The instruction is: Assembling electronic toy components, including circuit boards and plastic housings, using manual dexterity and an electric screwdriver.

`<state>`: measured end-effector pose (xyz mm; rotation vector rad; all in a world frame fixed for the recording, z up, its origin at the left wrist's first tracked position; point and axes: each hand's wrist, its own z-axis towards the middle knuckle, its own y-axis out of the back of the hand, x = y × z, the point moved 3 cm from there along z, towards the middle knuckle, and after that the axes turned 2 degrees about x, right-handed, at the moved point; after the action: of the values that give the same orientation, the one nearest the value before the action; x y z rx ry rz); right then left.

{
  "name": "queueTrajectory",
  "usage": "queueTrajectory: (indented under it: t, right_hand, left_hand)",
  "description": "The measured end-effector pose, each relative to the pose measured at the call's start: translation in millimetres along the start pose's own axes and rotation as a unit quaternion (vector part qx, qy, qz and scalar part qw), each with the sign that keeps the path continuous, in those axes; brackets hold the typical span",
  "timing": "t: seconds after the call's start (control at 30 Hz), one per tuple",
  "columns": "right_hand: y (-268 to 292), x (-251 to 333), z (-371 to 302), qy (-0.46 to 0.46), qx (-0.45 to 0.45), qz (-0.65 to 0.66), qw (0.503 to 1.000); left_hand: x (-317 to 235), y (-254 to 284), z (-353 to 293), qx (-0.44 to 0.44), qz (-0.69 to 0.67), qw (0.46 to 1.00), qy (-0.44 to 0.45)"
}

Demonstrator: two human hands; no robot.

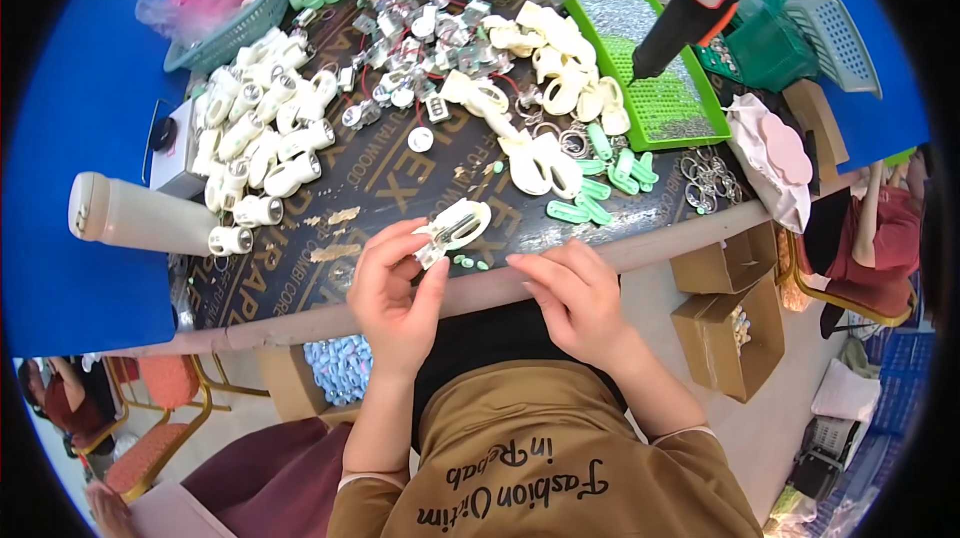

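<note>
Between its thumb and fingers my left hand point(395, 288) grips a cream plastic casing point(462, 225) with an oval loop, tilted just above the table's near edge. Inside the casing some metal shows, too small to make out. Several tiny green plastic pieces point(467, 262) lie on the table right beside it. My right hand point(575, 296) hovers at the table edge, to the right of these pieces. Its index finger and thumb are apart, and nothing shows between them. Farther right lie green oval plastic parts point(570, 211) and cream casing halves point(540, 163).
Small wired electronic modules point(420, 28) are heaped at the middle back. Assembled white keyring lights point(265, 123) fill the left, beside a white bottle point(140, 216). A black electric screwdriver point(690, 3) hangs over a green tray of screws point(700, 128). Metal key rings point(710, 181) lie right.
</note>
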<state>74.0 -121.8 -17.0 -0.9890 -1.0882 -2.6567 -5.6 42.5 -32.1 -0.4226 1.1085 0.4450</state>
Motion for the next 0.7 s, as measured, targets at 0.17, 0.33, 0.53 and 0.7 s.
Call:
queueTrajectory:
  t: [0.17,0.33,0.53,0.7]
  right_hand:
    - [14,-7,8,-0.012,-0.006,-0.014,1.0]
    - [30,-21,31,0.006,0.007,-0.066,0.998]
    - [42,-31,58,0.009,0.018,-0.121,0.992]
    - [62,-48,76,-0.022,-0.023,-0.178,0.983]
  left_hand:
    - [-1,0,0,-0.002,0.005,1.0,0.002]
    - [-1,0,-2,-0.001,0.019,1.0,0.009]
    - [0,1,-4,0.003,0.023,0.999,0.026]
    - [0,0,-4,0.013,0.025,0.999,0.032]
